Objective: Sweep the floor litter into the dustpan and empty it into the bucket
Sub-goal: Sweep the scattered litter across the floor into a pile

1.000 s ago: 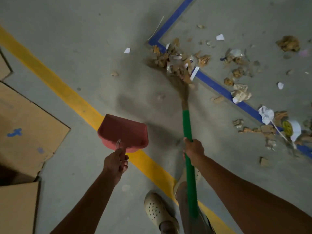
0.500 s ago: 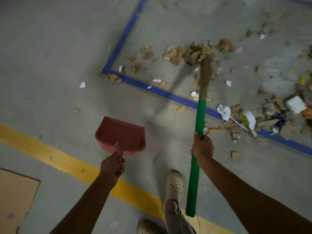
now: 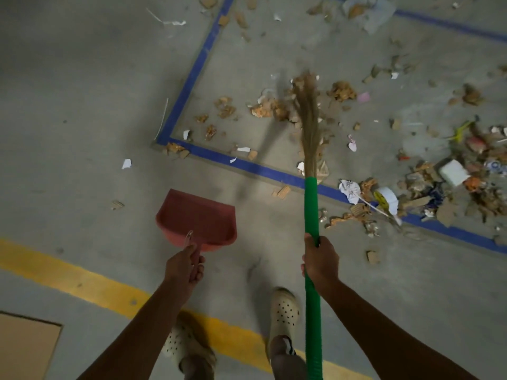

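An industrial floor, warehouse or workshop: bare grey concrete (image 3: 82, 78), a painted yellow line (image 3: 82, 283) passing just behind the left hand's (image 3: 182, 266) grip on the dustpan (image 3: 197, 218), blue tape (image 3: 247, 165) boxing a bay ahead of the right hand's (image 3: 319, 259) grip on the broom (image 3: 311, 209), flat cardboard (image 3: 24, 346) well left of both grips.

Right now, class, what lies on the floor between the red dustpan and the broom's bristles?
In the head view, the blue tape line crosses between the dustpan and the bristles, with a cardboard scrap and small paper bits beside it.

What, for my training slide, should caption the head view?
Right hand grips a green-handled broom amid scattered litter; left hand holds a red dustpan.
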Demonstrator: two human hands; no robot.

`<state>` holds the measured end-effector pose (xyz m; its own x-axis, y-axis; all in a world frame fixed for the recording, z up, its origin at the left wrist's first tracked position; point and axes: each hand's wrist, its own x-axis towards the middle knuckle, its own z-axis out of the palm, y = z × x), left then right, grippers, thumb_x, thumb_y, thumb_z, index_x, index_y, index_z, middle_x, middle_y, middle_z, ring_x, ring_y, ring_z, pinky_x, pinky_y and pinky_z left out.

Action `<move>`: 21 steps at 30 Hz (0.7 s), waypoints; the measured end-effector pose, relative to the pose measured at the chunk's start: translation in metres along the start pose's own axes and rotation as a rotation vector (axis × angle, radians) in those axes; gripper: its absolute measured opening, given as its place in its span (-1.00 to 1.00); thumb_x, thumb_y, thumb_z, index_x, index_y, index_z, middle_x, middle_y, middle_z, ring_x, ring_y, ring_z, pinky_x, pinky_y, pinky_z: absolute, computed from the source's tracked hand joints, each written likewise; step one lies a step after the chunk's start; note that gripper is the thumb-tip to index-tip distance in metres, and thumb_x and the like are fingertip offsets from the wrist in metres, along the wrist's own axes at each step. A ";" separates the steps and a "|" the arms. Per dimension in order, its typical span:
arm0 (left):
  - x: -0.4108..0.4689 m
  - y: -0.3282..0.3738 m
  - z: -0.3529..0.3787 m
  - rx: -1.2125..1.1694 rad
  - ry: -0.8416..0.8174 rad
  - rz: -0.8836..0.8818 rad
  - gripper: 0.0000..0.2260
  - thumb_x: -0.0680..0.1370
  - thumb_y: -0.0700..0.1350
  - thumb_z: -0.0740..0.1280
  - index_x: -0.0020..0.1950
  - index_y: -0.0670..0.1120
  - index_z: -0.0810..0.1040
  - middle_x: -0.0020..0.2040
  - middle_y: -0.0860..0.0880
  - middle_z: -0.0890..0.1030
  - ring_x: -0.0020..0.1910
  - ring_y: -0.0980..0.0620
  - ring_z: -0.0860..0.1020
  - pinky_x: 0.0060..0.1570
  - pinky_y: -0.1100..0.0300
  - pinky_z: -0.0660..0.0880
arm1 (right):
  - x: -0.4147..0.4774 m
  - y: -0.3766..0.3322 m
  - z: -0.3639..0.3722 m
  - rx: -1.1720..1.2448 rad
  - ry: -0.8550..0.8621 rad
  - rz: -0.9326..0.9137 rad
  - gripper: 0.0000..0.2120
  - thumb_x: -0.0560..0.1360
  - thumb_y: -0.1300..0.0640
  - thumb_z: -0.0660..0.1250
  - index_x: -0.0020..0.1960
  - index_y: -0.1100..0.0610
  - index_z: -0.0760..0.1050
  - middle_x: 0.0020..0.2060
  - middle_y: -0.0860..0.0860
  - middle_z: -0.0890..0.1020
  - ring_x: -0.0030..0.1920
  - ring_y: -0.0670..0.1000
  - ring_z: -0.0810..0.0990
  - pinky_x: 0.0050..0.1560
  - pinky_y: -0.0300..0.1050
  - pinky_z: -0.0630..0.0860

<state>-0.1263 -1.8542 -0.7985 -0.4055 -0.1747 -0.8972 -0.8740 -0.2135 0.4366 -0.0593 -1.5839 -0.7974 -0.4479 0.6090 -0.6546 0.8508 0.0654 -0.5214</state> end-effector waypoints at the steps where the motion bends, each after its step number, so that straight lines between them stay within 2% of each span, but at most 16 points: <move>1: 0.001 0.001 -0.006 0.003 0.006 0.001 -0.82 0.66 -0.13 0.24 -0.09 -0.19 0.49 -0.47 -0.07 0.50 -0.64 0.09 0.38 -0.65 0.36 0.25 | -0.008 0.000 0.005 -0.004 -0.008 -0.021 -0.69 0.65 -0.12 0.21 -0.03 0.13 0.45 -0.31 0.11 0.60 -0.42 0.06 0.60 -0.39 -0.02 0.62; 3: 0.003 0.004 -0.019 0.014 0.013 0.007 -0.81 0.67 -0.14 0.24 -0.11 -0.19 0.48 -0.49 -0.06 0.50 -0.65 0.10 0.38 -0.64 0.36 0.25 | -0.024 -0.001 0.015 0.005 -0.019 -0.055 -0.70 0.64 -0.12 0.22 -0.03 0.11 0.45 -0.31 0.12 0.61 -0.43 0.06 0.59 -0.37 0.02 0.63; 6: 0.007 0.009 -0.044 -0.009 0.015 0.008 -0.78 0.67 -0.13 0.23 -0.13 -0.19 0.48 -0.51 -0.05 0.49 -0.65 0.10 0.38 -0.64 0.36 0.24 | -0.050 -0.004 0.039 0.033 -0.066 -0.078 -0.71 0.63 -0.10 0.25 0.03 0.15 0.48 -0.31 0.11 0.59 -0.41 0.04 0.56 -0.36 -0.04 0.58; 8: 0.010 0.010 -0.068 -0.034 0.021 -0.001 -0.76 0.67 -0.12 0.23 -0.15 -0.19 0.47 -0.51 -0.05 0.49 -0.65 0.10 0.38 -0.65 0.37 0.23 | -0.069 -0.006 0.061 0.027 -0.093 -0.106 -0.68 0.60 -0.15 0.27 0.04 0.12 0.49 -0.29 0.10 0.60 -0.38 0.05 0.58 -0.32 0.03 0.62; 11: 0.015 0.011 -0.106 -0.056 0.046 -0.023 -0.75 0.67 -0.11 0.23 -0.16 -0.19 0.47 -0.53 -0.04 0.49 -0.65 0.10 0.37 -0.64 0.36 0.22 | -0.100 -0.008 0.098 -0.060 -0.161 -0.171 -0.69 0.58 -0.20 0.27 -0.06 0.06 0.48 -0.30 0.12 0.63 -0.37 0.12 0.63 -0.29 0.14 0.64; 13: 0.018 0.011 -0.135 -0.075 0.084 -0.031 -0.76 0.67 -0.11 0.24 -0.16 -0.19 0.47 -0.52 -0.05 0.49 -0.66 0.10 0.37 -0.64 0.36 0.22 | -0.121 -0.014 0.125 -0.131 -0.226 -0.209 -0.75 0.62 -0.11 0.27 -0.07 0.06 0.47 -0.33 0.10 0.61 -0.40 0.10 0.63 -0.33 0.08 0.63; 16: 0.026 0.009 -0.182 -0.117 0.151 -0.049 -0.79 0.66 -0.13 0.25 -0.11 -0.20 0.49 -0.37 -0.14 0.48 -0.65 0.09 0.37 -0.63 0.35 0.24 | -0.148 -0.019 0.165 -0.203 -0.370 -0.234 -0.78 0.64 -0.04 0.26 -0.03 0.12 0.48 -0.38 0.06 0.57 -0.52 -0.05 0.55 -0.51 -0.17 0.49; 19: 0.034 0.008 -0.224 -0.144 0.208 -0.074 -0.77 0.66 -0.12 0.26 -0.14 -0.22 0.48 -0.32 -0.16 0.45 -0.65 0.10 0.36 -0.62 0.36 0.24 | -0.167 -0.021 0.205 -0.267 -0.487 -0.243 -0.78 0.63 -0.04 0.28 -0.08 0.08 0.46 -0.39 0.06 0.56 -0.56 -0.03 0.53 -0.53 -0.17 0.45; 21: 0.039 0.008 -0.248 -0.151 0.248 -0.090 -0.74 0.66 -0.12 0.27 -0.18 -0.22 0.48 -0.33 -0.16 0.45 -0.63 0.08 0.36 -0.62 0.37 0.24 | -0.174 -0.020 0.232 -0.346 -0.542 -0.272 -0.78 0.61 -0.06 0.29 -0.12 0.05 0.44 -0.39 0.05 0.57 -0.54 0.00 0.54 -0.51 -0.13 0.49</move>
<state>-0.0828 -2.1007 -0.8134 -0.2343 -0.3744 -0.8972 -0.8460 -0.3761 0.3779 -0.0626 -1.8740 -0.7998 -0.6550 0.0603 -0.7532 0.6870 0.4628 -0.5603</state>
